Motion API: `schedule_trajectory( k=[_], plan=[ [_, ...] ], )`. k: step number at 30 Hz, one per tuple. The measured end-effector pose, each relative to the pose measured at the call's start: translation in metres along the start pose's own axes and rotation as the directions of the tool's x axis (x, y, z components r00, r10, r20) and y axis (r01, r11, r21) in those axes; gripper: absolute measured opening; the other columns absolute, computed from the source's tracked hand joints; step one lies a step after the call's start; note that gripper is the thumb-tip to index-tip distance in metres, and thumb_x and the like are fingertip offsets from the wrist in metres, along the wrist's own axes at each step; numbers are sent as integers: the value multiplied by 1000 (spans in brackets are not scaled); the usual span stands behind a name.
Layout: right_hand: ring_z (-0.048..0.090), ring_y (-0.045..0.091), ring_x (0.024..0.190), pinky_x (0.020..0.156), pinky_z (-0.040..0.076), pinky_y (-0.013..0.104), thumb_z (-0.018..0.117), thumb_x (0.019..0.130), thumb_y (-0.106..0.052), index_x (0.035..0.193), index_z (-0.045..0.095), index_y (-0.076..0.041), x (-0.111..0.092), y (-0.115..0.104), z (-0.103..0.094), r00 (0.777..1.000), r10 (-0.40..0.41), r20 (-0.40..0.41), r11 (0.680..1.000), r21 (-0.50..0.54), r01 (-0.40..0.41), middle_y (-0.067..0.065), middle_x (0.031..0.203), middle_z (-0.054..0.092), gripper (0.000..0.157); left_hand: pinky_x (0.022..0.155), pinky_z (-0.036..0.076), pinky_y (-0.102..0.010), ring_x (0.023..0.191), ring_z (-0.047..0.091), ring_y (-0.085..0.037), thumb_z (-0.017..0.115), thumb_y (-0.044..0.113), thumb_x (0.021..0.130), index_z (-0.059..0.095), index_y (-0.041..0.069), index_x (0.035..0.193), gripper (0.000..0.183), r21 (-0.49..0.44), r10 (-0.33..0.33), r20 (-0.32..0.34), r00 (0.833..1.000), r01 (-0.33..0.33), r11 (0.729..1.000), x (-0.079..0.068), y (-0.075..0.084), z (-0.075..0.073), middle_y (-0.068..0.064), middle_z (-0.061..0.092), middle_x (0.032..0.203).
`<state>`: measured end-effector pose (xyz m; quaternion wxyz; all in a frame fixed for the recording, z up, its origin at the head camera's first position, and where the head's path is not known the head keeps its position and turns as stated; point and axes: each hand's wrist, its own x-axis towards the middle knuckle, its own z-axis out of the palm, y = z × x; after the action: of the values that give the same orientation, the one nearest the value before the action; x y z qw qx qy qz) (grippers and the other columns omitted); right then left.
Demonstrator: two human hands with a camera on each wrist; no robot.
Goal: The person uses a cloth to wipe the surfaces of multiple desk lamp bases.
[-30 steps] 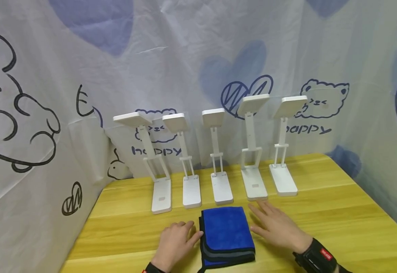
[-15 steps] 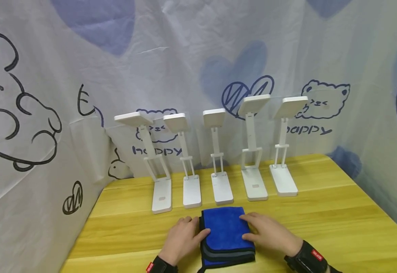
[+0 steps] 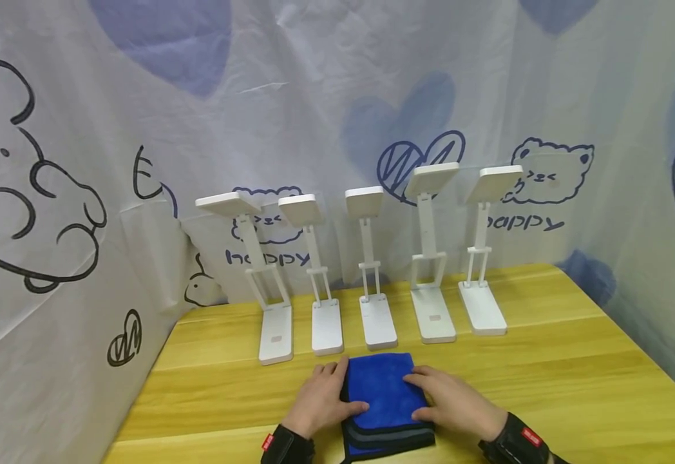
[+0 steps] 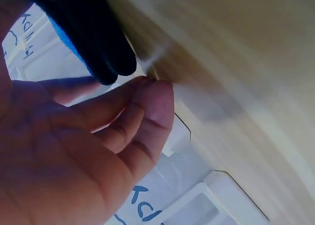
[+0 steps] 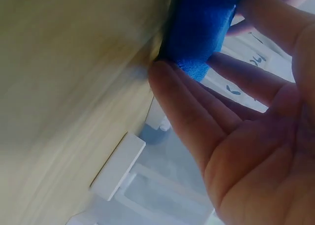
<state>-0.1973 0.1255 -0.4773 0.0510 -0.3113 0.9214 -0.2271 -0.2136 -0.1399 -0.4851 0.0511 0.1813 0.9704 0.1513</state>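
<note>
A folded blue cloth (image 3: 380,393) with black edging and a grey layer lies on the table in front of me. My left hand (image 3: 320,399) holds its left side, thumb laid over the top. Its other fingertips (image 4: 160,94) are at the cloth's dark edge, low by the tabletop, in the left wrist view. From the right, my right hand (image 3: 459,403) grips the opposite side, with thumb and forefinger on the blue top. In the right wrist view the lower fingers (image 5: 170,84) reach along the blue side near the table.
Several white folding desk lamps stand in a row behind the cloth, among them a middle lamp (image 3: 377,322) and a left lamp (image 3: 275,335). The yellow wooden table (image 3: 216,399) meets a printed white curtain (image 3: 291,116) at the back and sides.
Both hands have come inward from beside the cloth onto its two sides. The left thumb has slid further over the top, and the cloth's sides are drawn in slightly. The lamps stay put.
</note>
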Motion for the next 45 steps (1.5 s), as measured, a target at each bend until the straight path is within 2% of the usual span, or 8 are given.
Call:
schedule_trajectory(
  k=[9, 17, 22, 27, 31, 34, 39, 45],
  plan=[
    [54, 36, 111, 87, 50, 53, 70, 83, -31, 125, 60, -8, 0, 2, 3, 997, -74, -14, 997, -38, 73, 25, 128, 54, 49, 91, 47, -51, 116, 48, -32, 71, 55, 73, 43, 10, 141, 86, 13, 28, 49, 998, -28, 1000, 9, 6, -5, -15, 54, 130],
    [54, 36, 111, 85, 51, 52, 70, 83, -28, 125, 60, -9, 0, 1, 4, 993, -120, -10, 992, -40, 120, 25, 129, 53, 47, 69, 52, -36, 86, 57, -19, 76, 31, 77, 53, 14, 108, 42, 54, 179, 15, 984, -179, 982, 8, 17, -3, -5, 63, 96],
    [53, 32, 110, 85, 51, 50, 70, 83, -24, 126, 59, -6, 4, 0, 5, 991, -137, -1, 991, 13, 137, 23, 129, 50, 48, 56, 40, -27, 67, 46, -12, 73, 8, 73, 45, 18, 87, 33, 28, 331, -35, 943, -330, 943, 7, 16, -1, 7, 48, 76],
    [53, 25, 103, 85, 51, 45, 70, 83, -21, 125, 59, -2, 10, -1, 9, 994, -106, -12, 993, 57, 106, 16, 122, 50, 47, 54, 38, -24, 64, 45, -11, 66, -3, 69, 45, 19, 85, 34, 62, 416, -102, 904, -411, 909, 6, 11, -1, 7, 48, 72],
    [54, 23, 96, 81, 52, 44, 73, 81, -18, 120, 60, 1, 11, -4, 11, 995, -89, -49, 993, 69, 92, 12, 112, 52, 45, 67, 51, -30, 81, 57, -14, 65, 7, 82, 54, 18, 118, 40, 86, 422, -76, 904, -415, 906, 3, 8, -1, 0, 65, 95],
    [55, 25, 96, 80, 52, 45, 73, 80, -16, 118, 60, 3, 12, -7, 13, 995, -81, -57, 995, 54, 84, 13, 109, 57, 44, 84, 51, -40, 106, 55, -21, 61, 37, 89, 42, 21, 141, 57, 74, 400, 4, 916, -399, 914, -1, 8, -1, -6, 59, 126],
    [50, 13, 78, 67, 48, 35, 72, 81, -14, 117, 60, 0, 13, -9, 8, 998, -57, -22, 993, 100, 59, 1, 89, 55, 41, 91, 47, -51, 126, 41, -27, 51, 80, 70, 33, 26, 145, 95, 58, 358, 116, 926, -366, 929, -5, 13, 2, -6, 39, 146],
    [49, 6, 75, 64, 47, 28, 71, 83, -17, 111, 63, -9, 15, -3, 6, 995, -98, -7, 983, 154, 98, -6, 85, 55, 31, 78, 52, -43, 110, 50, -23, 66, 67, 69, 44, 22, 129, 78, 149, 339, 106, 935, -352, 924, -6, 22, 8, -4, 46, 137]
  ],
)
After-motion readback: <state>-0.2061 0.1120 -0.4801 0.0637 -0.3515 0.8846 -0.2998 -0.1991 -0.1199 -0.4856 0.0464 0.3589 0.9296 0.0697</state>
